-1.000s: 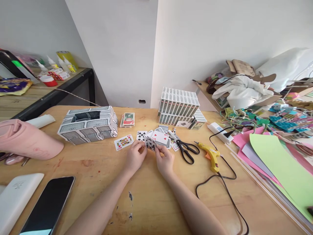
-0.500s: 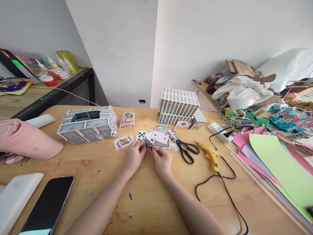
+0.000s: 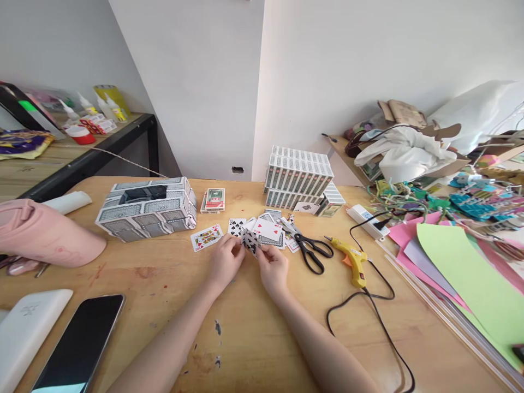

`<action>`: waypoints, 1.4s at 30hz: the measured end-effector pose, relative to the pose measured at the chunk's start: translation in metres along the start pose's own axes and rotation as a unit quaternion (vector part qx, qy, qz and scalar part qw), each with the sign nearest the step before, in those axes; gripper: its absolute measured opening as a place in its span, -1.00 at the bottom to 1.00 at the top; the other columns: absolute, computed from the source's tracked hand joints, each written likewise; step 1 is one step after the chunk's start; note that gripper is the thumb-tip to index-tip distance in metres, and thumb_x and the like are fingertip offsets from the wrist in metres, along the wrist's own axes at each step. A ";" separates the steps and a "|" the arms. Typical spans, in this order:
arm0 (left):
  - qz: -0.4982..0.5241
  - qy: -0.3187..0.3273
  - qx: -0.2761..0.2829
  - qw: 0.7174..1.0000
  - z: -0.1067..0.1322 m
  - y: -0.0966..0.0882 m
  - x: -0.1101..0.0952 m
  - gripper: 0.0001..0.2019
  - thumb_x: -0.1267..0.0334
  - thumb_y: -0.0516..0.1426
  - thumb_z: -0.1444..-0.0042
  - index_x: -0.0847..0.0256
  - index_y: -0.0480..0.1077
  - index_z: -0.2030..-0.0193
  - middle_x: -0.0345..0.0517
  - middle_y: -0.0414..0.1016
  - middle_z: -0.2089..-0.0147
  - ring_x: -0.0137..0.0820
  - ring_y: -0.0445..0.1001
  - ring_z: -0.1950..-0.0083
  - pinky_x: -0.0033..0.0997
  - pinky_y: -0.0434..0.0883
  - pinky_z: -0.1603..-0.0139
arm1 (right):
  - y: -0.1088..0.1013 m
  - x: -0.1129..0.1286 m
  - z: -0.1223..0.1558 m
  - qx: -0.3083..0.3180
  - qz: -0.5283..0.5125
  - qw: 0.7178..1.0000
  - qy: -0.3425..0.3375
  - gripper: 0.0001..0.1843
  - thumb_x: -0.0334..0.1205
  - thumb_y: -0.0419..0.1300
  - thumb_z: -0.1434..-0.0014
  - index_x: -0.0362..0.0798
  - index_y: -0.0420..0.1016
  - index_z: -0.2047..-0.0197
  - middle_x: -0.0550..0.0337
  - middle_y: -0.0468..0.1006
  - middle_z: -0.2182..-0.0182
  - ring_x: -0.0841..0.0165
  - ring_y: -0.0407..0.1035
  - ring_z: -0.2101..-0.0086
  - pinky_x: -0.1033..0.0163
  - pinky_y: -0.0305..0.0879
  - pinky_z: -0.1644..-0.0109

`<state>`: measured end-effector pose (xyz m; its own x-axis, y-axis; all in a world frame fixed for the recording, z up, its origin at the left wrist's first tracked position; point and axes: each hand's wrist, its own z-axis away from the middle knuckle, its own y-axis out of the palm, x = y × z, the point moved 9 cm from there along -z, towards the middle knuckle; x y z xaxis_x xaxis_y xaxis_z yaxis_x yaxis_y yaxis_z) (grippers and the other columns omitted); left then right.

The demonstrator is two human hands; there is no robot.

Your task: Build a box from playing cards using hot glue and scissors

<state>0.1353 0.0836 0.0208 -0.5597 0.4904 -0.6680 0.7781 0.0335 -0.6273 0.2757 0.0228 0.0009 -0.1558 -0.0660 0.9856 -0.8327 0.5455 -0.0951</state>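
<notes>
Between my two hands is a playing card (image 3: 251, 242) with black pips, tilted up off the table and looking bent. My left hand (image 3: 225, 261) pinches its left edge; my right hand (image 3: 273, 268) pinches the right one. Just beyond lie loose cards: a ten of spades (image 3: 237, 225), a two of hearts (image 3: 267, 228) on a face-down card, and a king of hearts (image 3: 206, 238) to the left. Black-handled scissors (image 3: 314, 252) rest right of my right hand, their blades over some cards.
A card-covered box (image 3: 143, 210) stands at left, card packs (image 3: 215, 199) behind. Stacked card boxes (image 3: 298, 177) stand at the back. A yellow glue gun (image 3: 354, 261), its cord, a power strip (image 3: 368, 221) and coloured paper (image 3: 462, 284) lie right; a phone (image 3: 79, 341) lies front left.
The card between my hands has turned so more of its pipped face shows. My hands have barely moved; the other things are where they were.
</notes>
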 end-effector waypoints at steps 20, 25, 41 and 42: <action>0.173 -0.070 0.006 0.982 0.001 -0.006 0.000 -0.79 0.16 0.00 -0.11 0.23 0.36 0.38 -0.11 0.40 0.35 -0.38 0.38 0.30 -0.40 0.33 0.24 | 0.003 -0.027 -0.011 0.036 -0.104 0.984 0.141 -0.70 -0.01 0.24 0.11 -0.07 0.35 0.48 0.22 0.46 0.58 0.39 0.33 0.54 0.31 0.25 0.46; 0.446 -0.237 0.106 0.856 0.005 0.021 0.022 -0.64 0.00 0.07 -0.04 0.28 0.44 0.26 -0.10 0.49 0.36 -0.37 0.41 0.38 -0.39 0.36 0.35 | 0.013 -0.028 -0.011 0.082 -0.147 0.973 0.159 -0.69 -0.02 0.31 0.18 -0.07 0.36 0.49 0.22 0.50 0.57 0.36 0.37 0.52 0.28 0.29 0.41; 0.452 -0.283 0.128 0.836 0.003 0.023 0.027 -0.72 0.09 0.28 0.20 0.29 0.49 0.43 -0.21 0.41 0.56 -0.49 0.32 0.50 -0.48 0.29 0.43 | 0.015 -0.025 -0.008 0.108 -0.152 0.969 0.160 -0.70 -0.08 0.32 0.18 -0.06 0.32 0.56 0.31 0.41 0.64 0.46 0.27 0.60 0.34 0.18 0.49; 0.447 -0.281 0.128 0.840 0.002 0.022 0.027 -0.73 0.09 0.27 0.20 0.28 0.48 0.45 -0.22 0.40 0.56 -0.49 0.32 0.51 -0.49 0.28 0.44 | 0.015 -0.025 -0.008 0.109 -0.152 0.969 0.160 -0.70 -0.07 0.32 0.18 -0.07 0.31 0.56 0.32 0.40 0.64 0.46 0.26 0.61 0.34 0.18 0.49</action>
<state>0.1371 0.0955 -0.0121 0.1142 -0.2699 -0.9561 0.9123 -0.3525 0.2085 0.2716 0.0394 -0.0238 0.2586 0.0860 0.9622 -0.9123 0.3492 0.2140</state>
